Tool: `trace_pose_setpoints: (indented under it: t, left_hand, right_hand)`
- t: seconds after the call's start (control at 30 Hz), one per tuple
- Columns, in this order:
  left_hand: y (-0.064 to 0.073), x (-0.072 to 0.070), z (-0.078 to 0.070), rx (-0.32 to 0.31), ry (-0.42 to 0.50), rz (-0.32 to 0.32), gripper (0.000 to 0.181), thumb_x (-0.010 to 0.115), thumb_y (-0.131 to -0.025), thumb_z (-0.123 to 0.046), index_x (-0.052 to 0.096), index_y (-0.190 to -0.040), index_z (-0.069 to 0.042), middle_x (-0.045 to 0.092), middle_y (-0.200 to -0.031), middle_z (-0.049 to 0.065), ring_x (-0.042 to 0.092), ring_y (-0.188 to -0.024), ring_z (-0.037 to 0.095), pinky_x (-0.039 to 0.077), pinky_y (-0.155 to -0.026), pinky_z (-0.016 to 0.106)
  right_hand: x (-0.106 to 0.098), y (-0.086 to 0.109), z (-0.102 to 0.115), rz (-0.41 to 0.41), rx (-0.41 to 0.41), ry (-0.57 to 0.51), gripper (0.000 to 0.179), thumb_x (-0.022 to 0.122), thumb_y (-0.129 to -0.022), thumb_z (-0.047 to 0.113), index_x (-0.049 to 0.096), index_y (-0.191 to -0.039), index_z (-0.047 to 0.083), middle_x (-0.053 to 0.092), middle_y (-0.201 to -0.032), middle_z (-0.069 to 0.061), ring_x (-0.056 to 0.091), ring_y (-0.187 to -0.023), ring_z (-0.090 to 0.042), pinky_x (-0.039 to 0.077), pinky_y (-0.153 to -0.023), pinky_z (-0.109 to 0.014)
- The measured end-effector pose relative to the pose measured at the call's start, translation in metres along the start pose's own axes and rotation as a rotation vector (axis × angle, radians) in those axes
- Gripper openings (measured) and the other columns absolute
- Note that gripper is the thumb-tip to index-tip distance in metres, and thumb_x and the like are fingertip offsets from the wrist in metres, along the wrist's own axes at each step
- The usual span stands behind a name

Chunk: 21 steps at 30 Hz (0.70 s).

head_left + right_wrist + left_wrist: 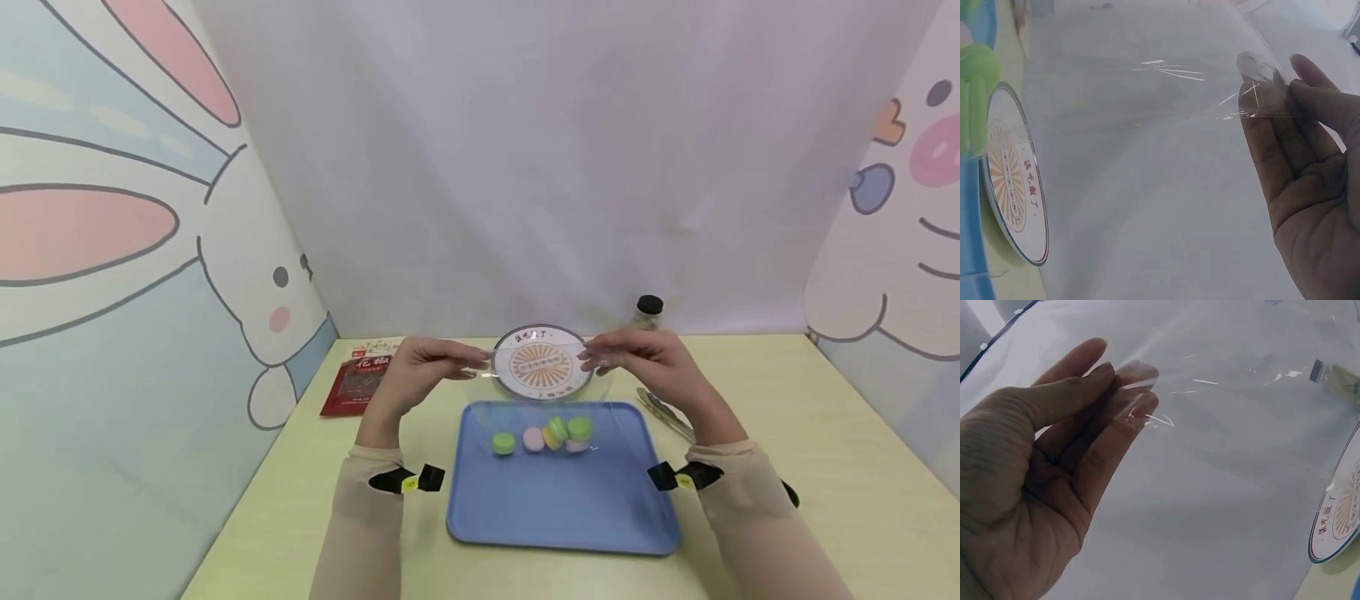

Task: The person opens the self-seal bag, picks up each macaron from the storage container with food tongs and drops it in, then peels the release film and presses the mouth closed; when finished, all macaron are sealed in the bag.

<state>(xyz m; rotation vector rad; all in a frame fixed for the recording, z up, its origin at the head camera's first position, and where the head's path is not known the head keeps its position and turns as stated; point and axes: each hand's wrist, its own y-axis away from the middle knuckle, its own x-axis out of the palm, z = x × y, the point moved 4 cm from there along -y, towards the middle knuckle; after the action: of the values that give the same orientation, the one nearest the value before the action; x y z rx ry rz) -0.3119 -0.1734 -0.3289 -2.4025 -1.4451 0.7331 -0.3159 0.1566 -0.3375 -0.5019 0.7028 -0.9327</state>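
Both hands hold up a clear plastic bag (1175, 72) by its upper corners. In the left wrist view, the thumb and fingers of my left hand (420, 371) pinch one corner, with film over the fingertips. My right hand (656, 358) pinches the opposite corner in the same way. Several macarons, among them a green macaron (503, 443), a pink macaron (533, 439) and a yellow one, show at the bag's lower part and seem to lie inside it. Below and behind them is a blue tray (555, 512).
Behind the tray lies a round patterned plate (517, 382). A red spice packet (358, 385) is at the back left. At the back right stand a black-capped jar (649, 307) and, nearer, metal tongs (667, 415). Printed walls enclose the table.
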Motion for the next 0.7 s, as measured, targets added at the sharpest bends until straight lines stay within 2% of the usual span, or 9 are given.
trace_pose_setpoints:
  t: [0.13, 0.27, 0.4, 0.53, 0.7]
  left_hand:
    - [0.000, 0.000, -0.002, 0.010, -0.028, -0.006, 0.029, 0.054, -0.097, 0.011, 0.079, -0.101, -0.003, 0.074, -0.112, 0.011, 0.070, -0.107, 0.028, 0.058, -0.083, 0.043]
    - [-0.001, 0.000, -0.004, 0.012, -0.077, -0.023, 0.031, 0.054, -0.096, 0.014, 0.079, -0.100, -0.004, 0.075, -0.111, 0.009, 0.070, -0.108, 0.025, 0.058, -0.085, 0.040]
    - [-0.001, 0.001, -0.010, 0.038, -0.163, -0.034, 0.026, 0.061, -0.093, 0.012, 0.080, -0.100, -0.005, 0.075, -0.108, 0.008, 0.071, -0.104, 0.022, 0.058, -0.085, 0.037]
    - [0.001, 0.003, -0.019, 0.055, -0.257, -0.014, 0.023, 0.068, -0.092, 0.006, 0.079, -0.103, -0.010, 0.075, -0.109, 0.003, 0.071, -0.103, 0.018, 0.058, -0.083, 0.034]
    - [0.004, 0.005, -0.028, 0.063, -0.305, 0.010, 0.028, 0.062, -0.094, 0.006, 0.078, -0.109, -0.011, 0.073, -0.114, 0.001, 0.068, -0.108, 0.018, 0.059, -0.081, 0.034]
  right_hand:
    - [-0.001, 0.001, -0.002, -0.008, -0.004, 0.007, 0.036, 0.039, -0.096, -0.022, 0.067, -0.116, -0.008, 0.072, -0.109, -0.021, 0.073, -0.093, -0.025, 0.059, -0.074, -0.034]
    - [-0.001, 0.000, -0.004, 0.010, -0.029, -0.042, 0.033, 0.038, -0.098, -0.021, 0.064, -0.115, -0.010, 0.070, -0.107, -0.025, 0.072, -0.095, -0.028, 0.059, -0.075, -0.035]
    - [0.000, -0.001, -0.004, 0.026, -0.059, -0.055, 0.032, 0.041, -0.096, -0.024, 0.064, -0.114, -0.011, 0.069, -0.106, -0.026, 0.072, -0.097, -0.027, 0.059, -0.077, -0.037]
    - [0.000, -0.001, -0.003, 0.040, -0.059, -0.033, 0.035, 0.041, -0.094, -0.025, 0.064, -0.116, -0.010, 0.069, -0.110, -0.024, 0.069, -0.103, -0.023, 0.058, -0.081, -0.036]
    - [-0.001, 0.000, 0.000, 0.029, -0.042, 0.046, 0.038, 0.041, -0.094, -0.023, 0.066, -0.118, -0.007, 0.069, -0.113, -0.022, 0.068, -0.106, -0.025, 0.057, -0.084, -0.032]
